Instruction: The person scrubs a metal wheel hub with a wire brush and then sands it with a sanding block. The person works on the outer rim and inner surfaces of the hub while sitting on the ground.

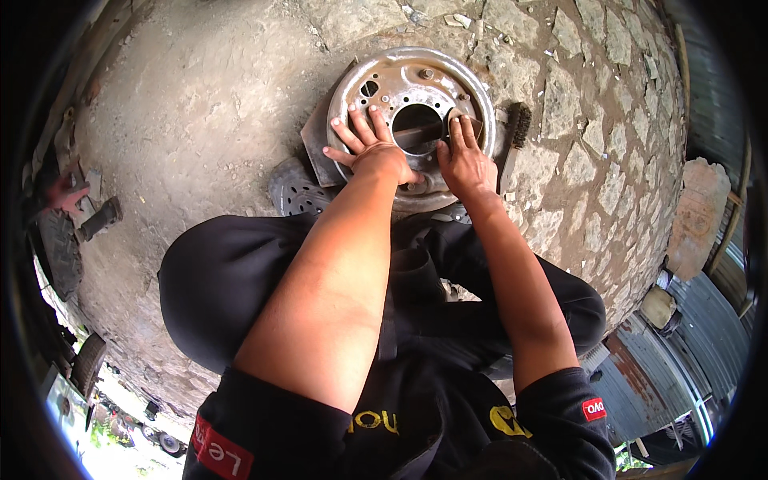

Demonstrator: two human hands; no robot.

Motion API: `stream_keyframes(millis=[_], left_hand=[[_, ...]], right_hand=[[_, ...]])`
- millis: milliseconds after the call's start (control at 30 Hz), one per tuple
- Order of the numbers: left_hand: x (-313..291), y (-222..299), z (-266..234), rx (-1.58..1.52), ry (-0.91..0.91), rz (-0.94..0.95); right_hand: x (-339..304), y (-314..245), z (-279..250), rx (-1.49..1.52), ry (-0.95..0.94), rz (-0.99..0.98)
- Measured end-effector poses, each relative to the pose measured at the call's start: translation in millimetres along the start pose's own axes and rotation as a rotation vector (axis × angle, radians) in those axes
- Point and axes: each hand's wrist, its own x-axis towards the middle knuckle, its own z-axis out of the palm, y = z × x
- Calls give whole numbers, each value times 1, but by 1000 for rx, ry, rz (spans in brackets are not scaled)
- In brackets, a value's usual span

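Observation:
A round, worn metal brake backing plate [400, 72] lies in front of me, with a large centre hole and several smaller holes and bolts. My left hand [376, 156] rests on its left side, fingers spread apart and nothing held. On the right of the centre hole, my right hand [466, 164] presses down with its fingers close together. Under those fingers a small brown flat piece [478, 126] sticks out, like sandpaper; most of it is hidden. A wire brush [518, 132] lies just right of the backing plate, bristles at its far end.
A flat metal sheet [318, 152] shows under the backing plate's left edge. My grey perforated shoe [294, 190] is close by it. Stone paving [596, 120] spreads right. At the far left is a dark cylinder [100, 218]; corrugated sheets [708, 320] stand at the right.

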Motion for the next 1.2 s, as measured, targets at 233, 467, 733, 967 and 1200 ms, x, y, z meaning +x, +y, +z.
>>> stream_keyframes(millis=[233, 467, 733, 967, 1200], left_hand=[[-4, 1, -1, -30, 32, -2], [3, -1, 1, -6, 13, -9], [3, 1, 3, -14, 9, -19], [5, 3, 0, -16, 12, -9], [2, 5, 1, -10, 7, -14]], right_hand=[[22, -15, 5, 16, -7, 131], [14, -18, -9, -10, -123, 94], [13, -26, -4, 101, -101, 153], [19, -33, -2, 124, -72, 204], [22, -26, -4, 156, -64, 181]])
